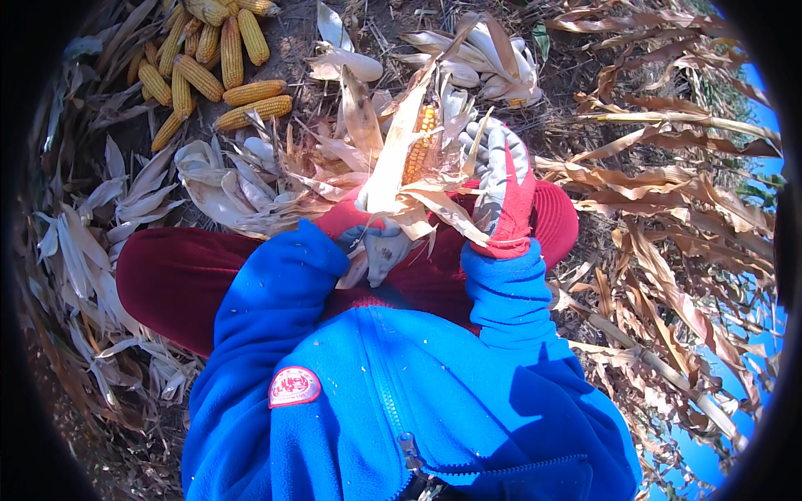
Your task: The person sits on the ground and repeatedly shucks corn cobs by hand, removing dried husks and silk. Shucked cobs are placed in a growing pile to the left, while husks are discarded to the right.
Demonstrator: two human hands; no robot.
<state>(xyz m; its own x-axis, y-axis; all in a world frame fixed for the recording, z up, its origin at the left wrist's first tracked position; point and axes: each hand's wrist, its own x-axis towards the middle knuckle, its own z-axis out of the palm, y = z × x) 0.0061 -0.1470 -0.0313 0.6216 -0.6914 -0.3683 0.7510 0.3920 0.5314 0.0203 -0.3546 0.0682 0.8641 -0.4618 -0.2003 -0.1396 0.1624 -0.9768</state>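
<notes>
An ear of corn (420, 150) stands partly bared between my hands, its yellow kernels showing and dry husk leaves (401, 150) folded back around its base. My left hand (369, 235), in a red and grey work glove, is closed around the base of the ear and its husk. To the right of the ear, my right hand (504, 181) wears a matching glove and is raised, fingers bent; a strip of husk lies across its palm side. Whether those fingers pinch any husk is hard to tell.
Husked yellow ears (232, 53) lie heaped at the upper left. Unhusked or pale-husked ears (495, 59) rest beyond my hands. Loose husks (219, 181) cover ground at the left, and dry corn stalks (664, 369) lie along the right. My bent legs (182, 275) are below my hands.
</notes>
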